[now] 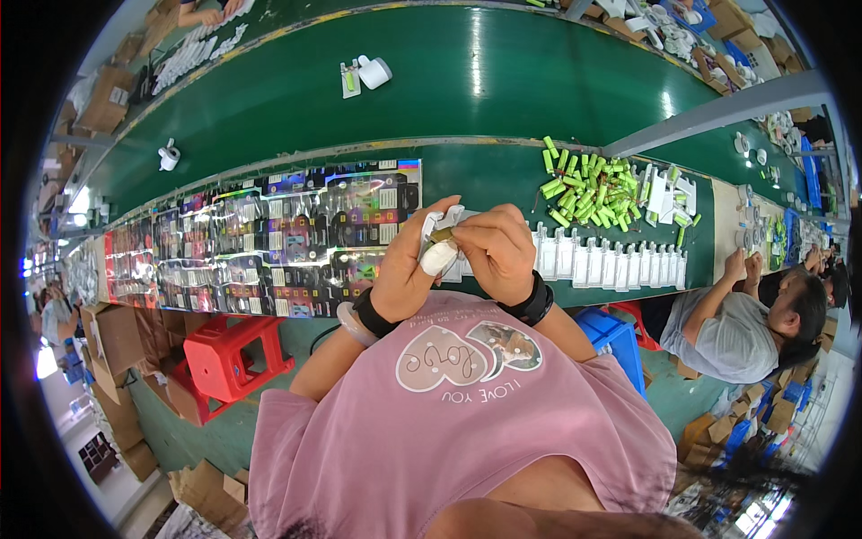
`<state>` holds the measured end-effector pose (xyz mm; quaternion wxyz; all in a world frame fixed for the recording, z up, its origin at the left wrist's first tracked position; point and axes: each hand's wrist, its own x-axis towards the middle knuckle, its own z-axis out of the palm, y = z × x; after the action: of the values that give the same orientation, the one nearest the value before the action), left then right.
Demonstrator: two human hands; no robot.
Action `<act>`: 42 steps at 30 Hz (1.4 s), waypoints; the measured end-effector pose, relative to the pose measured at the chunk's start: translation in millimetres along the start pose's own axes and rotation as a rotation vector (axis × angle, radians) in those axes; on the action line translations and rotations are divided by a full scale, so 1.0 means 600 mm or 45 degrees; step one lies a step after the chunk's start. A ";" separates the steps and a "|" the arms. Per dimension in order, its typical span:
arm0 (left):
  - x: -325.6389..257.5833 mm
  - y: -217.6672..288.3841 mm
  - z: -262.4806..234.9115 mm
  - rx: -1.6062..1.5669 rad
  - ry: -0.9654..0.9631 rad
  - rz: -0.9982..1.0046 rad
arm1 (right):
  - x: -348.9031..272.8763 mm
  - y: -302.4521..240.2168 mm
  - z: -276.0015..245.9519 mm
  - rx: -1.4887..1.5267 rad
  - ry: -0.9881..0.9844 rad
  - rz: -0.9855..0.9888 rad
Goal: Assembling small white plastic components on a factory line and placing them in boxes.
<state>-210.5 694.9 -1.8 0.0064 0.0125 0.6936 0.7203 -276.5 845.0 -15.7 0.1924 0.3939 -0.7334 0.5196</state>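
My left hand (401,274) is wrapped around a white plastic housing (439,259) with a rounded end, held above the near edge of the green bench. Inside its opening sits a small olive-brown piece (442,234). The fingertips of my right hand (499,255) pinch at that piece; its far end is hidden by my fingers. Right of my hands stands a row of white plastic casings (612,267). Behind the row lies a loose heap of green cylindrical battery cells (588,190) with a few white parts (672,196) at its right side.
Shiny printed sheets (269,225) cover the bench to my left. Beyond a rail runs a green conveyor belt (521,72) carrying white parts (373,73). A metal post (718,112) slants at right. Red stool (232,359), blue crate (611,340); another person (732,328) sits at right.
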 end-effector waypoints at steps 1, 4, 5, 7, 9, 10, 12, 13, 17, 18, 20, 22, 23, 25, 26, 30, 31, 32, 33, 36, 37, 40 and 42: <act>-0.001 -0.001 0.001 0.000 0.000 -0.002 | 0.000 -0.002 0.000 0.001 0.000 0.002; -0.005 -0.004 0.003 -0.094 0.057 -0.037 | -0.001 -0.008 0.002 -0.074 0.020 -0.025; -0.006 -0.005 0.003 -0.062 0.059 -0.040 | -0.004 -0.007 0.004 -0.077 0.028 -0.027; -0.008 -0.006 0.003 -0.028 0.056 -0.044 | -0.008 -0.009 0.006 -0.083 0.039 -0.026; -0.011 -0.007 0.001 0.010 0.060 -0.055 | -0.011 -0.013 0.007 -0.092 0.018 -0.011; -0.010 -0.010 0.000 0.010 0.056 -0.054 | -0.011 -0.013 0.008 -0.094 0.021 -0.010; -0.012 -0.016 -0.003 -0.014 0.056 -0.134 | -0.012 -0.012 0.013 -0.055 0.023 0.026; -0.009 -0.015 -0.003 -0.010 0.049 -0.128 | -0.009 -0.009 0.015 -0.060 0.030 0.023; 0.004 -0.013 -0.011 -0.176 0.079 -0.209 | 0.007 0.010 0.022 0.008 -0.077 0.142; 0.007 -0.013 -0.016 -0.243 0.073 -0.252 | 0.013 0.016 0.024 0.029 -0.155 0.188; 0.018 -0.027 -0.016 -0.449 0.101 -0.291 | 0.025 0.045 0.017 0.004 -0.146 0.227; 0.033 -0.046 -0.020 -0.336 0.205 -0.270 | 0.040 0.089 0.021 0.045 -0.136 0.294; 0.037 -0.058 -0.028 -0.261 0.226 -0.281 | 0.048 0.114 0.026 0.064 -0.136 0.364; 0.030 -0.075 -0.056 -0.215 0.296 -0.362 | 0.066 0.171 0.046 0.063 -0.114 0.430; 0.023 -0.083 -0.070 -0.243 0.355 -0.438 | 0.077 0.203 0.058 0.046 -0.109 0.421; 0.020 -0.084 -0.089 -0.048 0.238 -0.553 | 0.113 0.309 0.097 -0.231 -0.221 0.545; 0.024 -0.083 -0.088 -0.061 0.210 -0.556 | 0.121 0.335 0.107 -0.259 -0.219 0.592; 0.031 -0.084 -0.084 -0.070 0.193 -0.577 | 0.130 0.362 0.113 -0.277 -0.195 0.595; 0.038 -0.087 -0.081 -0.077 0.154 -0.579 | 0.136 0.388 0.117 -0.369 -0.162 0.624; 0.043 -0.103 -0.080 -0.068 0.098 -0.563 | 0.134 0.397 0.130 -0.447 -0.099 0.610; 0.045 -0.106 -0.077 -0.068 0.083 -0.531 | 0.133 0.389 0.130 -0.447 -0.077 0.550; 0.051 -0.100 -0.073 -0.039 0.030 -0.548 | 0.105 0.350 0.115 -0.373 -0.125 0.523; 0.053 -0.109 -0.078 -0.034 0.012 -0.548 | 0.075 0.309 0.092 -0.062 -0.521 0.638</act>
<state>-244.1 651.6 -68.3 0.1568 -0.1394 0.6707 0.7114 -441.7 805.3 -119.1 -0.0836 0.2927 -0.8433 0.4430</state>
